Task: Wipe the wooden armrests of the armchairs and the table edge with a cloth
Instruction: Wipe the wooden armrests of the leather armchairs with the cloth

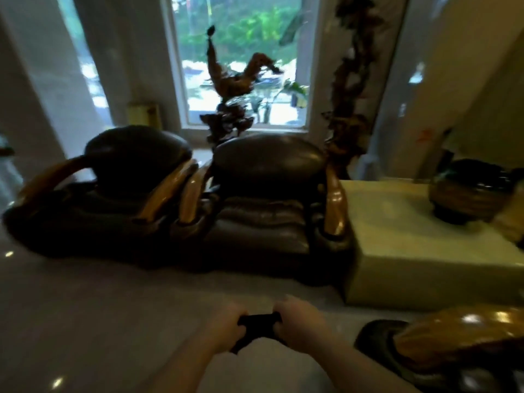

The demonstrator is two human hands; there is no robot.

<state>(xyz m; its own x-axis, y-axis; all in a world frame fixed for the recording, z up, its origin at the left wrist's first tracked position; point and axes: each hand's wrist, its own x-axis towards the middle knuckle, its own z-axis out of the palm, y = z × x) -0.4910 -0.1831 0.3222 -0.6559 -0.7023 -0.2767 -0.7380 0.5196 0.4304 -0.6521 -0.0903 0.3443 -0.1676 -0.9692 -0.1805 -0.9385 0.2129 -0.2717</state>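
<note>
My left hand (225,326) and my right hand (300,321) both grip a small dark cloth (256,327), bunched between them low in the view over the floor. Ahead stand two dark leather armchairs side by side: the left armchair (136,171) and the right armchair (263,194). Their glossy wooden armrests show at the far left (48,174), in the middle (167,191) (192,194) and on the right (336,205). A pale block-like table (411,265) sits right of the chairs. Both hands are well short of the chairs and the table.
A dark round vase (467,191) stands on the table. Another wooden armrest (465,333) of a nearer chair is at the lower right. Carved wood sculptures (232,89) (351,80) rise behind the chairs before a window. Shiny pale floor (99,307) lies between me and the chairs.
</note>
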